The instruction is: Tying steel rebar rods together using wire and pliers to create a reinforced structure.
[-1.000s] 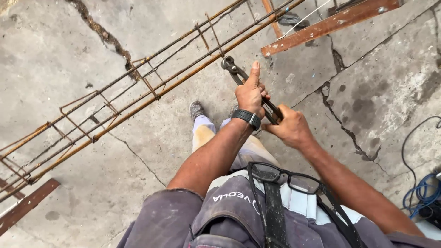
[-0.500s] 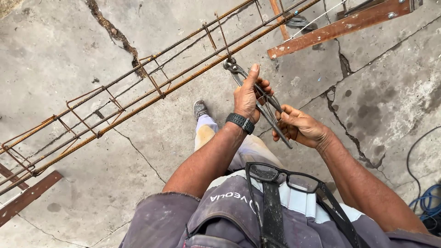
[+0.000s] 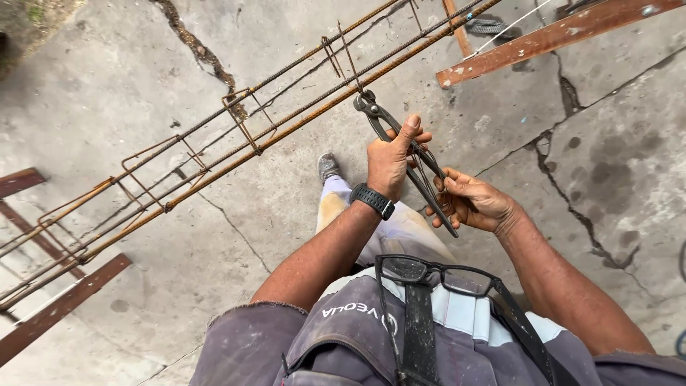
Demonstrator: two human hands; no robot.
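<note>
Right hand [image 3: 471, 201] slid down pincers [image 3: 404, 154]

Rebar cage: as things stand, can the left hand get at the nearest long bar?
Probably yes. The left hand is close to the rebar cage, with only open air between them, but its grip is taken up by the pincers, whose head already sits at the bar.

Bright, even daylight from above; no glare, no blown highlights. Soft, short shadows only, beneath the rebar cage [image 3: 236, 143] and the rusty beams [image 3: 557, 36] on the concrete floor [image 3: 143, 86]. Sharp focus across most of the frame, slight softness on the glasses [image 3: 436, 275] nearest the lens. Wide-angle stretching toward edges and corners.
</note>
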